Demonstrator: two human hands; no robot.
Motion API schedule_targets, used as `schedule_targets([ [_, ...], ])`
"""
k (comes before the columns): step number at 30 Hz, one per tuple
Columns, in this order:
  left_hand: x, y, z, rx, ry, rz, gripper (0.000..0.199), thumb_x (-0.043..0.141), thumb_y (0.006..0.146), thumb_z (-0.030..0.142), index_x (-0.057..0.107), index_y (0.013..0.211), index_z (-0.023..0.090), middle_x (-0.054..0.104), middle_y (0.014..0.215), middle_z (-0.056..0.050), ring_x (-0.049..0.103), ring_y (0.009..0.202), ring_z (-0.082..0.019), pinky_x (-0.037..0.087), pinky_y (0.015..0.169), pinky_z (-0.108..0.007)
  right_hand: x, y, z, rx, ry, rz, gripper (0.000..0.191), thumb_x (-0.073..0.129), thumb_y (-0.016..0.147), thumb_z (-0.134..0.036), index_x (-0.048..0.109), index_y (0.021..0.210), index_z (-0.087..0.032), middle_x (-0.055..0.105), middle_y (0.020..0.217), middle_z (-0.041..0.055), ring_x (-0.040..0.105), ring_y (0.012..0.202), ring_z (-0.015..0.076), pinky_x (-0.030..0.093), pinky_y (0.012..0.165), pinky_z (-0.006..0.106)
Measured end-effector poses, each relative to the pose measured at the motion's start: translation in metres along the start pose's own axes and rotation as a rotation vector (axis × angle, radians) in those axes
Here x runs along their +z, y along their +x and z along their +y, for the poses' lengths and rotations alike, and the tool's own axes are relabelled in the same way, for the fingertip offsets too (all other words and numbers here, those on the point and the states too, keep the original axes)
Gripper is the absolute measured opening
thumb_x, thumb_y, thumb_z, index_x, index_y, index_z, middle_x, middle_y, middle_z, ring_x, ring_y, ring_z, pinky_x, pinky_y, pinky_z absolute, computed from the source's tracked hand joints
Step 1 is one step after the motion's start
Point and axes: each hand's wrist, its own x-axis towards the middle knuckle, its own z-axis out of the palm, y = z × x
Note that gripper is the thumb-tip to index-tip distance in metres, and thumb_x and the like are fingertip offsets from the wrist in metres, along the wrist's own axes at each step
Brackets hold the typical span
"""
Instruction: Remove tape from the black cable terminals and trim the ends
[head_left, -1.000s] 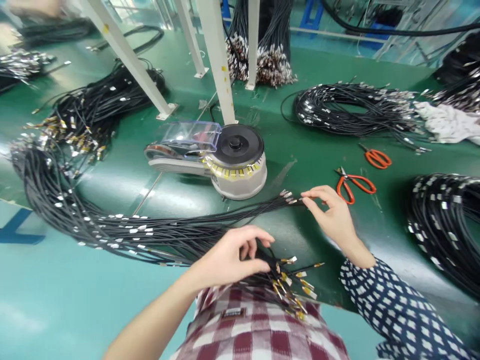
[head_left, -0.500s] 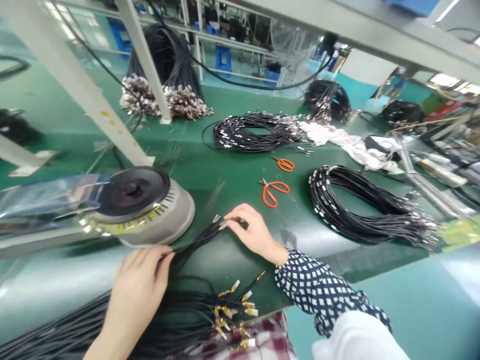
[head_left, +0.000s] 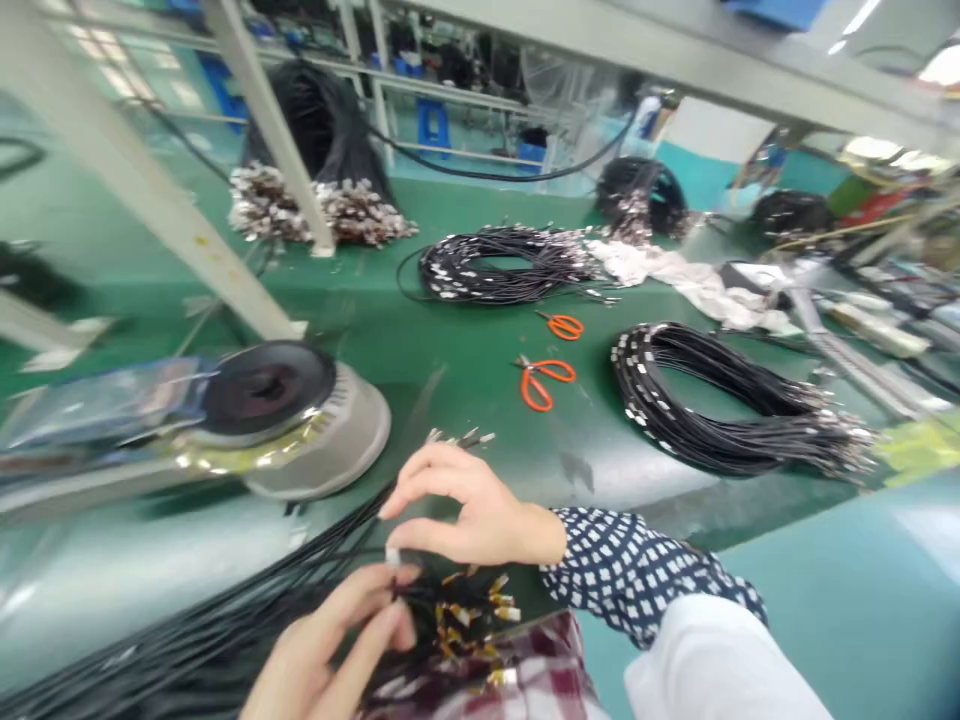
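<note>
My left hand [head_left: 337, 640] is closed on a thin black cable, its white tip [head_left: 391, 553] sticking up from the fingers. Just above, my right hand [head_left: 465, 505] has thumb and forefinger apart, the thumb close to that tip; whether they touch I cannot tell. Beyond its knuckles lie the metal-ended tips of a black cable bundle [head_left: 330, 540], partly hidden under the hand. A pile of cable ends with yellow and white connectors [head_left: 465, 615] lies beside my left hand, over plaid cloth [head_left: 547, 660].
Two orange-handled scissors [head_left: 541, 385] lie ahead on the green table [head_left: 360, 300]. A grey tape-dispenser-like device with a black disc [head_left: 270, 390] stands left. Coiled cables [head_left: 705, 400] lie right, another coil [head_left: 502, 265] behind. White posts [head_left: 195, 240] rise at left.
My left hand has moved right and down from the bundle to a single cable. My right hand has drawn back toward it and let go of the cable ends, which now rest on the table.
</note>
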Motion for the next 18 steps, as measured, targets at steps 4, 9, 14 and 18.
schedule_targets([
  [4, 0.005, 0.01, 0.026, -0.067, -0.113, 0.062, 0.016, 0.057, 0.091, 0.029, 0.071, 0.089, 0.021, 0.073, 0.092, -0.004, 0.068, 0.091, -0.02, 0.052, 0.086, -0.028, 0.007, -0.002, -0.005, 0.029, 0.015, -0.041, 0.006, 0.068, 0.087, -0.02, 0.071, 0.092, -0.02, 0.064, 0.093, 0.0051, 0.062, 0.09, 0.0167, 0.051, 0.086, 0.031],
  [9, 0.008, 0.009, 0.021, -0.316, -0.482, 0.102, 0.013, 0.064, 0.084, 0.026, 0.07, 0.086, 0.014, 0.071, 0.071, -0.005, 0.063, 0.069, -0.016, 0.05, 0.072, -0.027, 0.004, -0.002, 0.003, 0.171, 0.035, -0.023, 0.009, 0.07, 0.085, -0.02, 0.071, 0.093, -0.023, 0.065, 0.093, 0.0039, 0.061, 0.087, 0.0178, 0.048, 0.072, 0.03],
  [14, 0.012, 0.009, 0.018, -0.368, -0.695, 0.228, 0.03, 0.075, 0.077, 0.028, 0.063, 0.101, 0.014, 0.063, 0.059, 0.002, 0.053, 0.053, -0.01, 0.041, 0.054, -0.02, 0.004, -0.009, 0.009, 0.405, 0.209, -0.026, 0.011, 0.066, 0.089, -0.031, 0.065, 0.097, -0.023, 0.065, 0.084, 0.0024, 0.06, 0.076, 0.0168, 0.047, 0.069, 0.03],
  [18, 0.009, 0.009, 0.018, -0.36, -0.749, 0.21, 0.034, 0.07, 0.084, 0.039, 0.061, 0.104, 0.013, 0.063, 0.061, 0.0, 0.046, 0.048, -0.008, 0.035, 0.047, -0.019, 0.004, -0.01, 0.007, 0.484, 0.305, -0.144, 0.024, 0.068, 0.088, -0.031, 0.057, 0.107, -0.024, 0.065, 0.082, 0.0007, 0.06, 0.076, 0.0161, 0.047, 0.07, 0.03],
])
